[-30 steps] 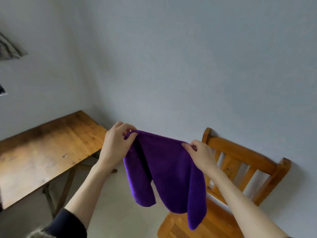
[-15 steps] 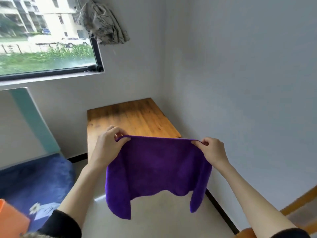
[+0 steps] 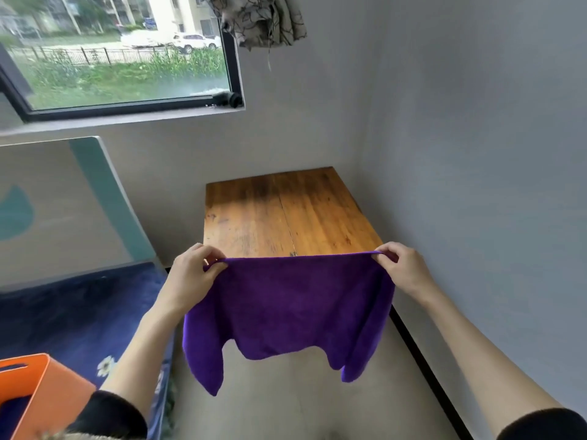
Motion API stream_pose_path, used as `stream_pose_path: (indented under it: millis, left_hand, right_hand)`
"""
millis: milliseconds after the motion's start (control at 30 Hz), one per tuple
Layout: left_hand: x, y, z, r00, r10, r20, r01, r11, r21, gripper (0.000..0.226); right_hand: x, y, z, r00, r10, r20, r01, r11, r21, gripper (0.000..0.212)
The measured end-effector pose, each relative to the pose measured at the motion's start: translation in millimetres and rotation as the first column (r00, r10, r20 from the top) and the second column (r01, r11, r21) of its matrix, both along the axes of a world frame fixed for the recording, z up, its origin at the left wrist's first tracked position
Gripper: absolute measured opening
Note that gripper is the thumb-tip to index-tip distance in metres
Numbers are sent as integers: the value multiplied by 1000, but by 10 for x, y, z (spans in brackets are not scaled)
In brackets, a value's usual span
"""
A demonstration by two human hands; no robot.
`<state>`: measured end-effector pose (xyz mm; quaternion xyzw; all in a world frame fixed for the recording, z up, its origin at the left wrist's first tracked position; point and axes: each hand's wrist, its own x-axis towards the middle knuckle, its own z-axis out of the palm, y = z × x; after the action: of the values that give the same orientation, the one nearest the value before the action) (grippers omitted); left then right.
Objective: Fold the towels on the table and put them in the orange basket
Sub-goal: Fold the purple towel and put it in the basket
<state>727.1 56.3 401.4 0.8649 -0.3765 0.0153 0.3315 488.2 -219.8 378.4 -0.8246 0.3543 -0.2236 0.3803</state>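
A purple towel (image 3: 295, 306) hangs in the air in front of me, stretched flat along its top edge. My left hand (image 3: 190, 274) pinches the top left corner and my right hand (image 3: 401, 269) pinches the top right corner. The towel's lower corners dangle loose above the floor. Behind it stands the wooden table (image 3: 286, 211), its top bare where I can see it. The orange basket (image 3: 44, 395) sits at the bottom left on the bed, with something dark blue inside it.
A bed with a dark blue flowered cover (image 3: 79, 312) runs along the left, with a headboard (image 3: 63, 198) against the wall. A window (image 3: 117, 52) and a bunched curtain (image 3: 263, 17) are above. The grey wall (image 3: 476, 185) is close on the right.
The view has swung left from the chair to the table and window. My hands have moved apart, pulling the towel's top edge taut and spreading it wide. The basket has come into view.
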Motion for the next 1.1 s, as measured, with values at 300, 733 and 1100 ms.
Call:
stream_pose_path:
  millis: [300,733,1100]
  left_hand:
    - [505,-642,-150,982,173,-69,-172,985,24,2]
    - [1354,-1487,-585,945,319,-76,-301,935,189,11]
    - [2959,-2396,-1219,962,214,-172,-130,907,400,10]
  right_hand:
    - [716,-952,-101,983,-125,-135,99,978,-185,41]
    - [1762,-1994,-482,949,-26,-315,-29,985,-168,15]
    - [3250,-2851,-1061,857,-73,-511,-66,966,-250,19]
